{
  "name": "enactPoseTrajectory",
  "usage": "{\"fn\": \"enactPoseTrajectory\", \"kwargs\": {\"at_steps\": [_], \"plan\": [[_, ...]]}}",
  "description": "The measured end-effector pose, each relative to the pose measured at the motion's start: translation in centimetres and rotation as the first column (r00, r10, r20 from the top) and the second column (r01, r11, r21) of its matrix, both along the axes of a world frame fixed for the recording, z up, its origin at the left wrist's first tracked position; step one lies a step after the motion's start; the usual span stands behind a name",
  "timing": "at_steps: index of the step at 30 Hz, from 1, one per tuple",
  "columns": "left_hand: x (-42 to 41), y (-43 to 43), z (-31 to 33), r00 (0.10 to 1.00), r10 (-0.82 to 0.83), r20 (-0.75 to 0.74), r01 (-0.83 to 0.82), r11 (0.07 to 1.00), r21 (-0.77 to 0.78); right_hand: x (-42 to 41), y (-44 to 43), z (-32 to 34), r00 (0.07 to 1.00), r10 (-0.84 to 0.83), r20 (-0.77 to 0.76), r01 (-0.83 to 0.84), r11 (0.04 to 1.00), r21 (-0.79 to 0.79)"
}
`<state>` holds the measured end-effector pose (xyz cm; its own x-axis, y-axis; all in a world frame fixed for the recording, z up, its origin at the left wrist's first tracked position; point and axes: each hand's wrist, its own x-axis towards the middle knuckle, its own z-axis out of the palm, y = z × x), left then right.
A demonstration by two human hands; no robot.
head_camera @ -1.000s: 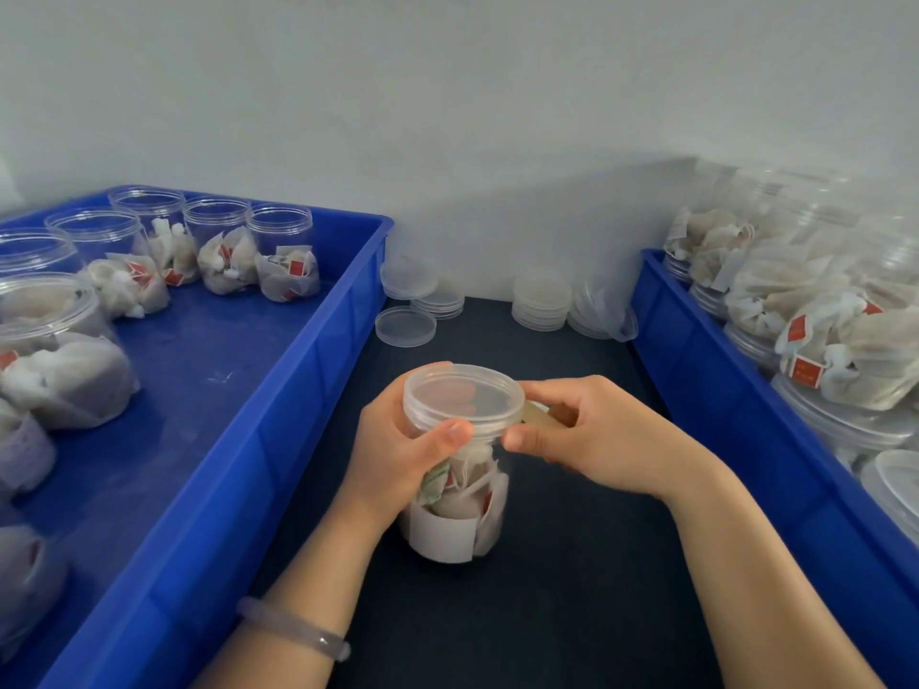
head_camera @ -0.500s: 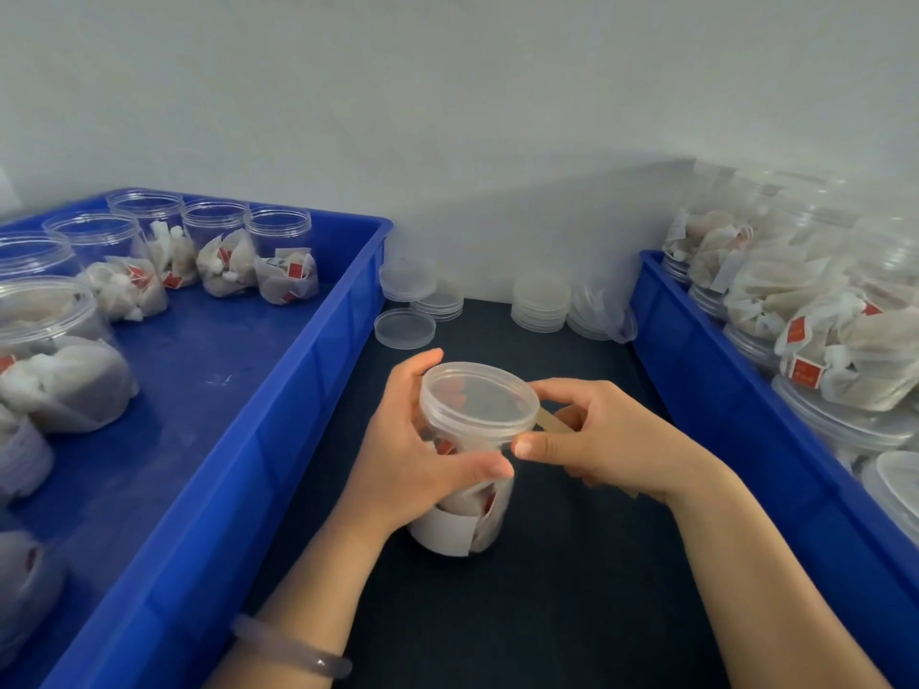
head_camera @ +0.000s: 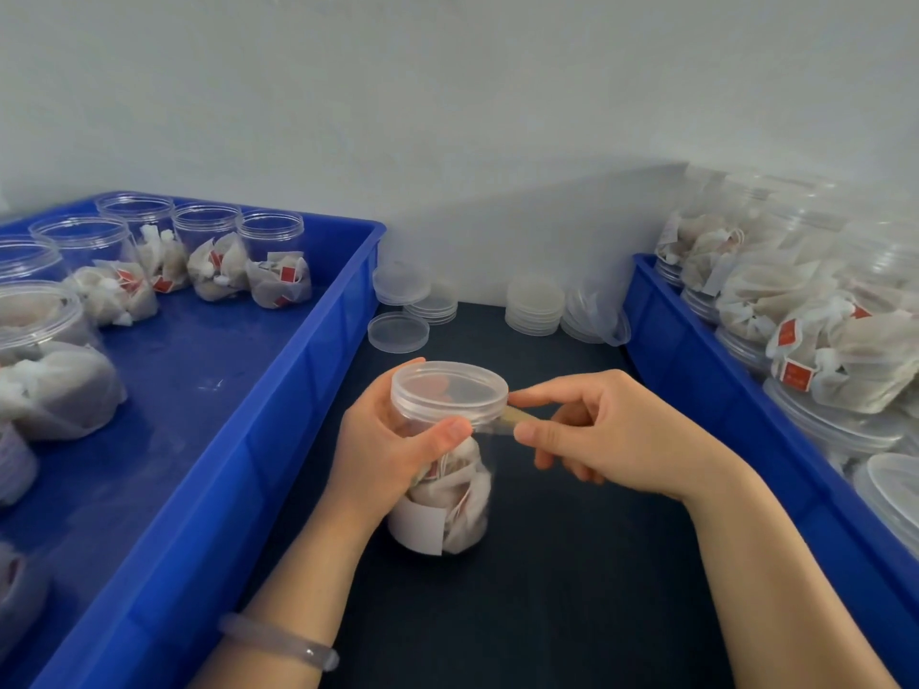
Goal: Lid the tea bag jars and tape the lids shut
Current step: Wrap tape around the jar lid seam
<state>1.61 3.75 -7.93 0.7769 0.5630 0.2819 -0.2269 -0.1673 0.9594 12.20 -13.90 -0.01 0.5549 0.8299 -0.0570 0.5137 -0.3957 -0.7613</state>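
There's the left hand [head_camera: 383, 450] wrapped round the lidded jar [head_camera: 442, 489] mid-way down the dark mat [head_camera: 547, 589], thumb pinning the tape [head_camera: 507, 422] to the lid [head_camera: 449, 392] rim, while the right hand [head_camera: 597, 440] pinches the strip out at three o'clock, and it wants pulling taut and level along the seam.

Two blue crates [head_camera: 298, 400] at nine and three o'clock. One lidded jar [head_camera: 450, 390] and one tape strip [head_camera: 512, 419] at centre. One loose lid [head_camera: 398, 332] and four lid stacks [head_camera: 534, 305] at twelve.
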Motion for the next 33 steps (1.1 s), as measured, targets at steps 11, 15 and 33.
{"fn": "enactPoseTrajectory", "kwargs": {"at_steps": [11, 15, 33], "plan": [[-0.4, -0.3, 0.2, 0.982, -0.187, 0.02, 0.188, 0.98, -0.068, 0.4, 0.5, -0.9, 0.997, 0.021, 0.073, -0.025, 0.999, 0.046], [-0.7, 0.0, 0.4, 0.966, -0.257, -0.005, 0.256, 0.965, -0.051, 0.4, 0.9, -1.5, 0.996, 0.086, 0.01, -0.086, 0.993, 0.085], [-0.5, 0.5, 2.5, 0.997, 0.02, -0.073, 0.007, 0.94, 0.341, 0.8, 1.2, -2.0, 0.989, 0.028, 0.144, -0.032, 0.999, 0.024]]}}
